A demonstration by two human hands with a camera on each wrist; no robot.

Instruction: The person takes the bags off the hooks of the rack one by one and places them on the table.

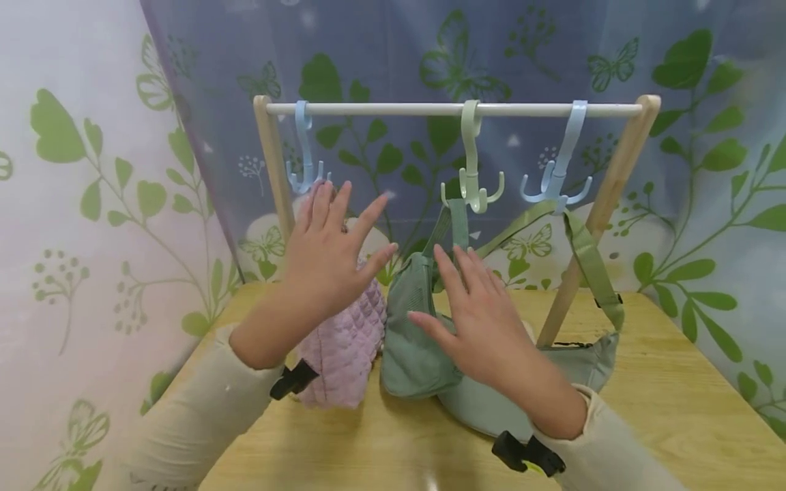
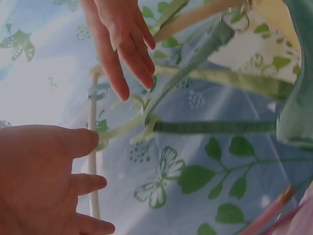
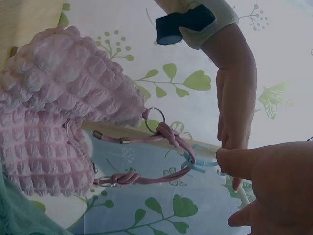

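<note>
My left hand, fingers spread and straight, is raised in front of the pink quilted bag and holds nothing. In the right wrist view that bag's cord strap loops over a blue hook. My right hand hovers with straight fingers before the dark green bag, also holding nothing. The green bag's strap hangs from the pale green hook. Behind my right forearm, a grey-green shoulder bag rests on the table, its strap over the right blue hook.
A white rod spans two wooden posts and carries the hooks, including the left blue hook. The stand is on a wooden table. A leaf-and-butterfly patterned curtain hangs behind and along the sides.
</note>
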